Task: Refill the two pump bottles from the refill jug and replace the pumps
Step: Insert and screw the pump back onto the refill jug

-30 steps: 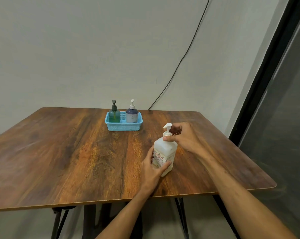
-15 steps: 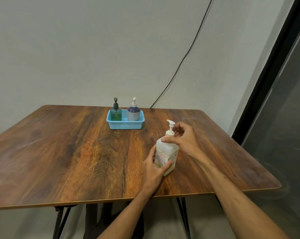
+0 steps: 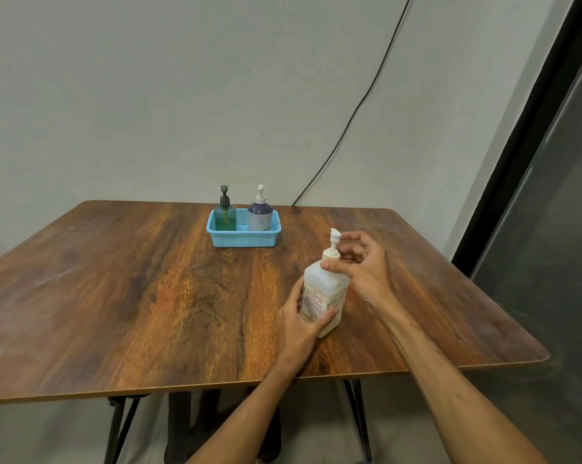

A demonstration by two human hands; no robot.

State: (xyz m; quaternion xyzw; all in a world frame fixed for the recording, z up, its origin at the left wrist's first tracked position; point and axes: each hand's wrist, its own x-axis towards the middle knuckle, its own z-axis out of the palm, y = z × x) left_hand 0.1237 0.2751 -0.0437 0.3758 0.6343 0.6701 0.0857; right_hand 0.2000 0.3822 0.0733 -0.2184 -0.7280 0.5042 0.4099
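A white translucent refill jug (image 3: 324, 289) with a label and a white pump (image 3: 333, 241) stands upright on the wooden table (image 3: 132, 289), near its front right. My left hand (image 3: 303, 324) wraps the jug's lower body. My right hand (image 3: 360, 266) pinches the pump's collar at the jug's neck with thumb and fingers. Far back, a green pump bottle (image 3: 225, 214) with a dark pump and a purple-and-white pump bottle (image 3: 259, 214) with a white pump stand upright side by side in a blue basket (image 3: 244, 237).
A black cable (image 3: 360, 105) runs down the grey wall to the table's back edge. A dark glass door frame (image 3: 517, 155) stands along the right side. The table's front edge lies close below my forearms.
The pump head has risen a little above the jug's neck and my right fingers have shifted around its collar. The view has tilted slightly; the jug stays in place.
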